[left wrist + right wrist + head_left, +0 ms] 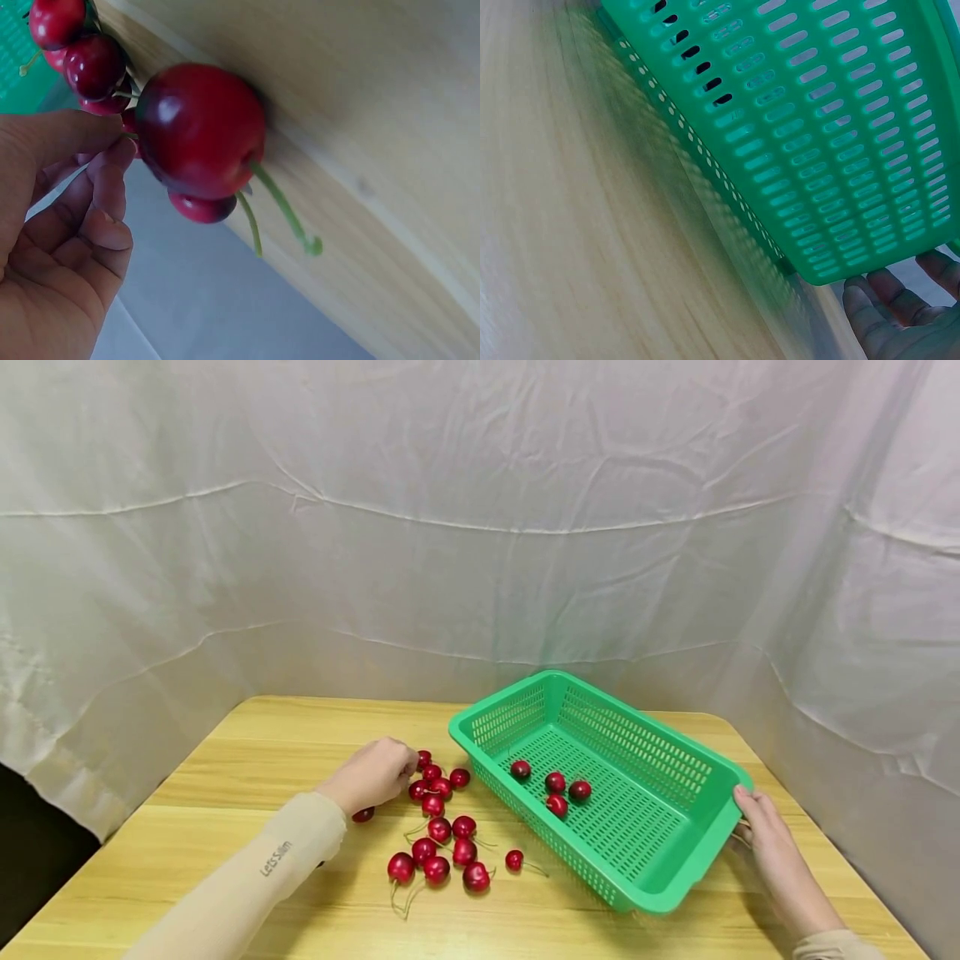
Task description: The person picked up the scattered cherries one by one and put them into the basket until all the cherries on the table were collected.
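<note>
My left hand (377, 774) is at the far left side of a loose group of red cherries (440, 829) with green stems. In the left wrist view its thumb and forefinger pinch a thin cherry stem (129, 136); which fruit it belongs to is partly hidden behind a large near cherry (201, 129). My right hand (772, 852) grips the near right end of a green plastic basket (697, 852), thumb on the rim and fingers underneath. Several cherries (556, 783) lie inside the basket. From the right wrist, the basket's slotted wall (802, 142) fills much of the view.
One cherry (363, 815) lies under the left wrist, apart from the group. A small cherry (514, 860) sits close to the basket's left side. All stand on a light wooden table (300, 752), with white cloth (480, 585) hanging behind and to the sides.
</note>
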The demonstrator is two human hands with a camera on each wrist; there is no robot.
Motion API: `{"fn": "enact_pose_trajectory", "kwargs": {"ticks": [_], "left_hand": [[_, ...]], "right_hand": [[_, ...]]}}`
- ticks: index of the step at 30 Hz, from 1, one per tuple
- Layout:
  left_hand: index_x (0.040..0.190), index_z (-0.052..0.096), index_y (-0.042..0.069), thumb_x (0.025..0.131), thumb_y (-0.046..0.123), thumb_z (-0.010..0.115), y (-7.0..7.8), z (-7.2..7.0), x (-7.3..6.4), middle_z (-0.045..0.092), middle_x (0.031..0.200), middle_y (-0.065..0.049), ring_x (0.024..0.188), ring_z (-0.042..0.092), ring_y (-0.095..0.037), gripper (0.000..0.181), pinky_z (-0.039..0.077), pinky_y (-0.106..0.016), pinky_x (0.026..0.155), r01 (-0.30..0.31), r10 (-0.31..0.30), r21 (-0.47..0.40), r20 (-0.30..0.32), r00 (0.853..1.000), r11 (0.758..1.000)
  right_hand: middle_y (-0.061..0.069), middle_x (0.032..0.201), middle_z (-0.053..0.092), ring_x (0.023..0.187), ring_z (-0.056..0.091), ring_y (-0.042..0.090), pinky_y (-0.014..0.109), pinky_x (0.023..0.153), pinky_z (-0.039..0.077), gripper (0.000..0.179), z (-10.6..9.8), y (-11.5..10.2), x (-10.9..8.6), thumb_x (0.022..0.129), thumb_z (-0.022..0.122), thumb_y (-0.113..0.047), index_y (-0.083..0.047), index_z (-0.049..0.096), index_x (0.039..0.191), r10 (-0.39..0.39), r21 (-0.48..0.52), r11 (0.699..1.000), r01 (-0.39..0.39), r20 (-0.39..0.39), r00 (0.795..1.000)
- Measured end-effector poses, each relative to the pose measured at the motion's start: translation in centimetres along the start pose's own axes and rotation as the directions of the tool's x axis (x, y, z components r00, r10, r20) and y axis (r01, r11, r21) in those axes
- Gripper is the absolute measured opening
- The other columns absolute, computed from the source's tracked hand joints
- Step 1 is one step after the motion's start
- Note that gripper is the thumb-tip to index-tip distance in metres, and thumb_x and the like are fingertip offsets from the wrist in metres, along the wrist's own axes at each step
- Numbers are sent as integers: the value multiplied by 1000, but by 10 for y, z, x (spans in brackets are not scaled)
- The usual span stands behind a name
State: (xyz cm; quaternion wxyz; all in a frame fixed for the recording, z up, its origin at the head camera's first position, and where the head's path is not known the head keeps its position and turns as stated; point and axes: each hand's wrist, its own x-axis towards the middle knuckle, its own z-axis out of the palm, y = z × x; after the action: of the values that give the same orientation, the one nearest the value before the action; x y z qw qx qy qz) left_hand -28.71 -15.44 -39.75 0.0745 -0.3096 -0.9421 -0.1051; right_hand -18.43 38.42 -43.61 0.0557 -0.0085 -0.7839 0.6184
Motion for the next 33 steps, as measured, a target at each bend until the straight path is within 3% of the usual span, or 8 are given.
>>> {"fn": "enact_pose_trajectory", "kwargs": {"ticks": [5,18,22,28,33], "left_hand": [[78,71,8,87,-8,73,-2,-6,0,69,74,1,66,56,-9,20,50,-24,62,7,-7,-10,-2,1000,1000],[81,70,7,88,-10,70,-11,-25,1,65,72,3,68,55,-11,18,51,-28,66,24,-28,-49,-83,996,999],[83,72,7,89,-9,71,-15,-30,3,71,76,1,71,63,-11,17,57,-31,68,23,-34,-99,-117,993,995],[90,76,6,98,2,73,-14,-35,7,78,84,-6,77,70,-13,9,61,-35,74,105,-139,-252,-123,983,962],[95,79,9,100,9,75,-11,-38,8,80,90,-6,81,71,-13,7,61,-38,79,151,-216,-345,-160,963,927]], "right_hand": [[-22,117,56,104,62,-13,10,86,52,31,0,0,0,118,30,-43,-17,38,135,-4,-6,1000,4,5,1000],[-22,118,54,104,61,-13,9,86,51,34,0,-1,-1,118,30,-44,-16,37,136,5,-27,1000,-5,4,1000],[-22,118,55,104,61,-12,9,86,51,34,0,0,-1,118,30,-43,-14,37,135,-4,-22,1000,4,4,1000],[-21,118,55,104,62,-12,10,86,52,34,0,1,-1,118,30,-42,-13,38,135,-12,-19,1000,12,0,1000],[-20,117,54,104,62,-12,10,86,52,35,1,1,0,118,31,-42,-12,38,133,-13,-21,1000,13,-5,1000]]}}
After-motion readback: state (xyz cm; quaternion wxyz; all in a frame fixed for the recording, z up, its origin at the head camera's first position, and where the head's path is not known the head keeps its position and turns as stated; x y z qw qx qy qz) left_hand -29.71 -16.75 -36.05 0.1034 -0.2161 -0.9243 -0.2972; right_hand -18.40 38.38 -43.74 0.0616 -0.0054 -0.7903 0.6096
